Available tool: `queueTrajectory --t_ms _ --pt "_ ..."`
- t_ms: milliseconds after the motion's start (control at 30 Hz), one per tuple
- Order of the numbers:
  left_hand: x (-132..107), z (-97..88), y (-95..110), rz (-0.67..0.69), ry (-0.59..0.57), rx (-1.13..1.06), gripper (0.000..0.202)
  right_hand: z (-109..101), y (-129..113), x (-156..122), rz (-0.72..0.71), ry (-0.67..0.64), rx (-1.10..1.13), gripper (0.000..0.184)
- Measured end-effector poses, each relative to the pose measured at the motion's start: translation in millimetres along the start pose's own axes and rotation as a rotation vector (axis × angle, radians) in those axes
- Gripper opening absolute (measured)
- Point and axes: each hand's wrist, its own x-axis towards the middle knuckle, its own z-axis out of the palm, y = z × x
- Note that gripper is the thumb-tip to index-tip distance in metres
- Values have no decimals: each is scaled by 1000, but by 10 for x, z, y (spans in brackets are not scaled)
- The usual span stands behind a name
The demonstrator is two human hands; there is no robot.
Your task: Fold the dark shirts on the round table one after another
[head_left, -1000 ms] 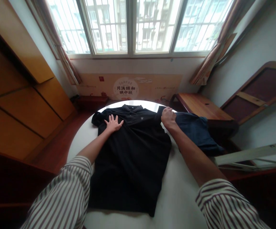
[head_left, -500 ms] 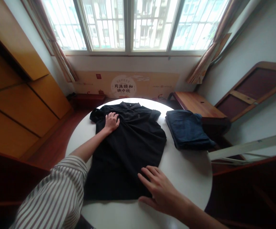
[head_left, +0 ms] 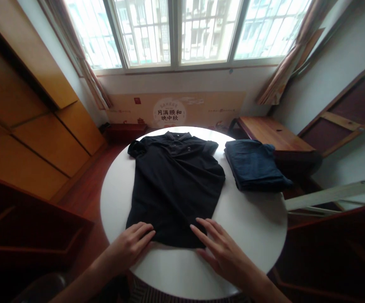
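Note:
A black short-sleeved polo shirt [head_left: 176,189] lies spread on a round white table [head_left: 248,227], its collar toward the window and its hem toward me. Soft creases run across its body. At the hem's left corner, my left hand [head_left: 134,242] is closed on the cloth, fingers together on top; its thumb is mostly hidden. My right hand [head_left: 218,244] rests at the right end of the hem with its fingers apart over the fabric and its thumb near the edge. A folded pair of dark blue jeans [head_left: 254,166] sits to the right of the shirt.
A wooden table [head_left: 275,134] stands beyond the jeans, against the right wall. Wooden cabinets [head_left: 43,147] line the left side. Dark red wooden furniture [head_left: 337,248] flanks me, and a pale bar [head_left: 334,193] reaches close to the table's right edge.
My left hand has come down from the shirt's upper left to the hem's left corner. My right hand stays at the hem's right end. The view has shifted slightly.

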Motion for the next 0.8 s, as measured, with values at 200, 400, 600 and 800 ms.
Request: queueTrajectory --t_ms 200,400,600,800 --pt "0 -126 -79 -185 280 -40 21 35 -287 450 -104 -46 -108 35" --pt "-18 -526 -227 -7 329 144 22 120 -398 881 -16 -82 -145 44" --pt "-20 -711 -333 -42 376 68 22 74 -463 1062 30 39 -27 58" --pt "64 -765 -222 -22 366 31 22 69 -673 1343 26 52 -77 66"
